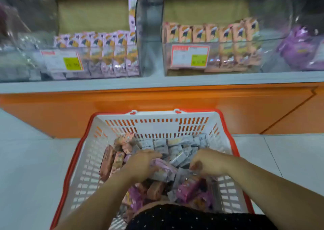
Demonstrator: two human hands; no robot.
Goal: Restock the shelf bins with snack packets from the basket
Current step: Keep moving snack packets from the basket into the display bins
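Here we are looking down into the white, red-rimmed basket (157, 123), which is sitting on pale grey floor tiles (31, 159) and holding a loose heap of snack packets (177, 149). Inside the basket, the left hand (140, 165) is gripping a lilac packet (163, 168) near the middle of the heap. The right hand (208, 163) is reaching down just beside it, not touching it, fingers curled; we are unable to tell whether it is holding anything. Beyond the basket's far wall an orange shelf base (157, 101) is running across the room. Above the basket two clear bins are standing: the left bin (108, 61) carrying lilac packs, the right bin (228, 58) peach ones, each bearing a price label (190, 56).
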